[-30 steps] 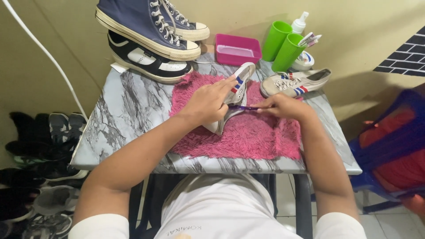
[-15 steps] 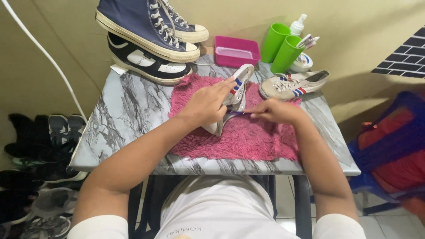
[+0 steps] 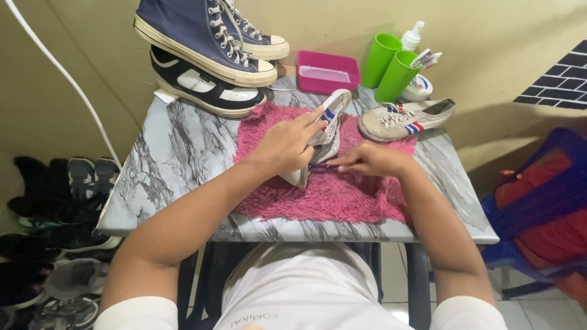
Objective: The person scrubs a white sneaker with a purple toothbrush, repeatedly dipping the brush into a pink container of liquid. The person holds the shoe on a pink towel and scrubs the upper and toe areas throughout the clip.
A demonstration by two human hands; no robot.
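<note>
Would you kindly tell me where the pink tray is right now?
In the head view, the pink tray sits at the table's far edge, between the stacked sneakers and the green cups.

I see a shaggy pink cloth mat (image 3: 342, 195) on a glossy grey marble-patterned tabletop (image 3: 177, 153). The white canvas sneaker with a smooth rubber sole (image 3: 333, 116) looks matt; the two green plastic cups (image 3: 388, 67) and pink plastic tray (image 3: 327, 70) shine smoothly.
</note>
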